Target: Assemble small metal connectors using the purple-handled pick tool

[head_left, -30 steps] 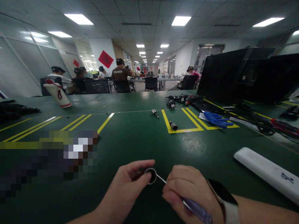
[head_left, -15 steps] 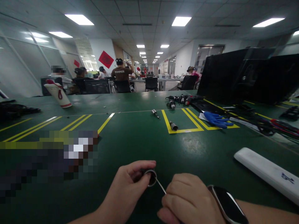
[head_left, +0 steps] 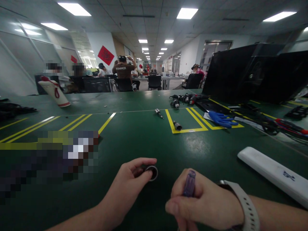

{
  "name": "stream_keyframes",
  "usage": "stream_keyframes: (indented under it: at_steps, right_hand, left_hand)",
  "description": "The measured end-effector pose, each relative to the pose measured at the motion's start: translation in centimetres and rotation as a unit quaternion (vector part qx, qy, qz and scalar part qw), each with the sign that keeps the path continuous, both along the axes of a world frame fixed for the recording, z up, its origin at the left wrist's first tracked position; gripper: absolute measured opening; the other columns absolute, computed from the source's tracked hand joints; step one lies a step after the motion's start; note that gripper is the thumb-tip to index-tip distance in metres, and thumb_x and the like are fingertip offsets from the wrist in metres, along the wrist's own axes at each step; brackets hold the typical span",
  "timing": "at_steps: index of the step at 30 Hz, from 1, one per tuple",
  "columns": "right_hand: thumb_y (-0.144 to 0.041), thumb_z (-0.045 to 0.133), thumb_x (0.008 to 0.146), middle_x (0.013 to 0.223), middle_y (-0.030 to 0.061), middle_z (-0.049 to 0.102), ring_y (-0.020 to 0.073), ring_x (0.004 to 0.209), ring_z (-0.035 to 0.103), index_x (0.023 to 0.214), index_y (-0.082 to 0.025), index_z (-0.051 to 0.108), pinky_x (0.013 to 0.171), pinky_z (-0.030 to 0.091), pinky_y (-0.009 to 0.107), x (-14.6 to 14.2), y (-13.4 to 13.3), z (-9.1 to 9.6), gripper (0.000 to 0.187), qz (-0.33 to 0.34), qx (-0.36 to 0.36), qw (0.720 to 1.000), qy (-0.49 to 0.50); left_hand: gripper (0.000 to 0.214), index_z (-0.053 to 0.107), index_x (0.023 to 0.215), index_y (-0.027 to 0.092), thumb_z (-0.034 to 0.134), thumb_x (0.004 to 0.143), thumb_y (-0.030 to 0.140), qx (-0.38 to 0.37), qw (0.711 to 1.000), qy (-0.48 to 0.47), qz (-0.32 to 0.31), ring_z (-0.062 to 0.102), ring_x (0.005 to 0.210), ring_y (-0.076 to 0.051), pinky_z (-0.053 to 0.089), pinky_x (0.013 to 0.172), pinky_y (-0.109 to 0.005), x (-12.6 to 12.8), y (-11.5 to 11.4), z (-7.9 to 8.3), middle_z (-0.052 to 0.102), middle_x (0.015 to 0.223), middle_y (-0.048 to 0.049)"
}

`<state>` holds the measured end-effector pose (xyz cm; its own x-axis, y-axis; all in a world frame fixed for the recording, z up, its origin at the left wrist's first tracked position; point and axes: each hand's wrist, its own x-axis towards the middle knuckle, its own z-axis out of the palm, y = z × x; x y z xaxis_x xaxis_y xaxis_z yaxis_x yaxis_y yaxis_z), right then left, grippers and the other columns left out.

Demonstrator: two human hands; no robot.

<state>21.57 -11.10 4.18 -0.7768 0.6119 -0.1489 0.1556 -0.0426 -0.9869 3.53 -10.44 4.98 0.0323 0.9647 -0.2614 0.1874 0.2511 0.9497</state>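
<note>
My left hand (head_left: 131, 184) is closed around a hollow metal cylinder (head_left: 155, 173), its round open end facing me. The thumb lies over the near rim, and the rest of the cylinder is hidden by the fingers. To the right, my right hand (head_left: 201, 199) grips a screwdriver (head_left: 190, 183) with a purple see-through handle that sticks up out of the fist. Its shaft is hidden below the hand. Cylinder and screwdriver handle are apart. Farther forward on the green table (head_left: 134, 138) lie a small metal part with a thin tip (head_left: 158, 113) and a short metal socket-like piece (head_left: 177, 125).
A white bar-shaped case (head_left: 269, 170) lies at the right. Beyond are a blue glove (head_left: 221, 119), cables (head_left: 274, 126) and several dark metal parts (head_left: 176, 103). A blurred-out object (head_left: 81, 150) and a tilted white cup (head_left: 55, 93) are at the left. People sit in the background.
My right hand has pulled the screwdriver out of the cylinder's mouth and turned over, so the handle points up. My left hand keeps the cylinder, shifted slightly up and left in view.
</note>
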Motion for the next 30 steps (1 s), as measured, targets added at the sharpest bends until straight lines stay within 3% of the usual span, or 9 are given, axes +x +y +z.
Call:
stream_keyframes:
  at_steps: [2, 6, 15, 19, 23, 26, 30]
  right_hand:
    - [-0.033, 0.055, 0.081, 0.040, -0.0068, 0.041, 0.0028, 0.033, 0.034, 0.051, -0.015, 0.050, 0.031, 0.023, 0.015, 0.0, 0.2, -0.2, 0.035, 0.029, -0.007, 1.000, -0.004]
    - [-0.023, 0.056, 0.081, 0.039, -0.0105, 0.023, 0.0016, 0.034, 0.022, 0.043, -0.016, 0.033, 0.033, 0.016, 0.016, 0.0, 0.3, -0.4, 0.045, 0.073, 0.056, 0.996, 0.013]
    - [-0.006, 0.046, 0.080, 0.046, -0.0099, 0.020, 0.0032, 0.041, 0.020, 0.047, -0.019, 0.024, 0.041, 0.025, 0.014, -0.7, 0.1, -0.3, 0.042, 0.152, 0.147, 0.976, 0.048]
    - [-0.012, 0.051, 0.081, 0.045, -0.0096, 0.023, 0.0032, 0.040, 0.023, 0.046, -0.017, 0.030, 0.039, 0.023, 0.015, -0.6, 0.1, -0.2, 0.041, 0.120, 0.186, 0.975, 0.016]
    - [-0.023, 0.053, 0.082, 0.042, -0.0086, 0.031, 0.0027, 0.036, 0.028, 0.047, -0.016, 0.042, 0.035, 0.023, 0.015, -0.1, 0.6, -0.4, 0.037, 0.043, 0.204, 0.977, -0.042]
    - [-0.028, 0.051, 0.083, 0.040, -0.0070, 0.037, 0.0037, 0.034, 0.034, 0.055, -0.014, 0.053, 0.032, 0.024, 0.014, 0.1, 1.2, -0.7, 0.032, -0.021, 0.182, 0.981, -0.063]
    - [-0.035, 0.050, 0.084, 0.041, -0.0062, 0.041, 0.0039, 0.034, 0.037, 0.058, -0.013, 0.055, 0.032, 0.027, 0.013, 0.0, 1.5, -1.0, 0.034, -0.058, 0.111, 0.991, -0.047]
  left_hand:
    - [0.027, 0.069, 0.093, 0.016, 0.064, 0.067, 0.020, -0.007, 1.000, 0.002, 0.001, 0.066, 0.086, -0.022, 0.048, 0.080, -0.032, 0.0, 0.0, 0.1, 0.073, 0.087, -0.0055]
    - [0.028, 0.069, 0.094, 0.017, 0.064, 0.067, 0.020, -0.017, 1.000, -0.006, -0.005, 0.066, 0.089, -0.022, 0.047, 0.081, -0.031, 0.0, 0.1, 0.0, 0.073, 0.089, -0.0051]
    - [0.027, 0.070, 0.091, 0.017, 0.064, 0.065, 0.021, -0.024, 1.000, -0.009, 0.000, 0.066, 0.086, -0.023, 0.048, 0.080, -0.032, 0.0, -0.1, -0.1, 0.073, 0.087, -0.0051]
    - [0.027, 0.070, 0.091, 0.017, 0.064, 0.064, 0.021, -0.017, 1.000, -0.013, 0.007, 0.066, 0.085, -0.023, 0.048, 0.080, -0.033, 0.1, -0.1, -0.2, 0.074, 0.085, -0.0049]
    - [0.027, 0.071, 0.089, 0.018, 0.065, 0.063, 0.021, -0.012, 1.000, -0.011, 0.013, 0.066, 0.083, -0.023, 0.048, 0.078, -0.032, 0.1, 0.0, -0.3, 0.073, 0.084, -0.0048]
    - [0.027, 0.071, 0.089, 0.018, 0.064, 0.064, 0.020, -0.010, 1.000, -0.006, 0.008, 0.066, 0.084, -0.022, 0.048, 0.078, -0.032, 0.1, -0.1, -0.2, 0.073, 0.085, -0.0046]
    - [0.028, 0.071, 0.091, 0.017, 0.062, 0.065, 0.020, -0.010, 1.000, 0.005, 0.006, 0.066, 0.084, -0.022, 0.048, 0.077, -0.031, 0.1, -0.1, 0.0, 0.073, 0.086, -0.0050]
